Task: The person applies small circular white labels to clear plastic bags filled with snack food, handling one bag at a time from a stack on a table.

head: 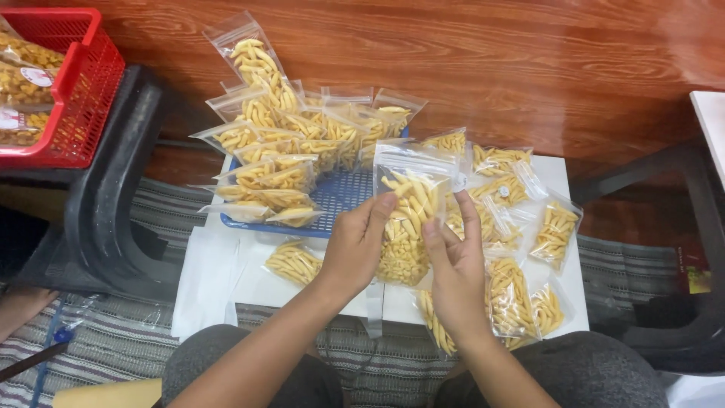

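Observation:
Both my hands hold one clear zip bag of yellow finger snacks (pixel 408 215) upright over a small white table (pixel 563 177). My left hand (pixel 355 245) grips the bag's left side, thumb near its top. My right hand (pixel 453 264) pinches the right side, fingers pointing up. A blue plastic tray (pixel 343 193) behind my hands carries a heap of filled bags (pixel 291 143). Several more filled bags (pixel 521 219) lie to the right of my hands, and a single bag (pixel 293 262) lies to the left.
A red basket (pixel 79 83) with packed snacks rests on a black plastic stool (pixel 113 196) at the left. Wood-pattern flooring stretches behind. A striped mat (pixel 113 340) lies under the table. My knees (pixel 574 370) are at the bottom edge.

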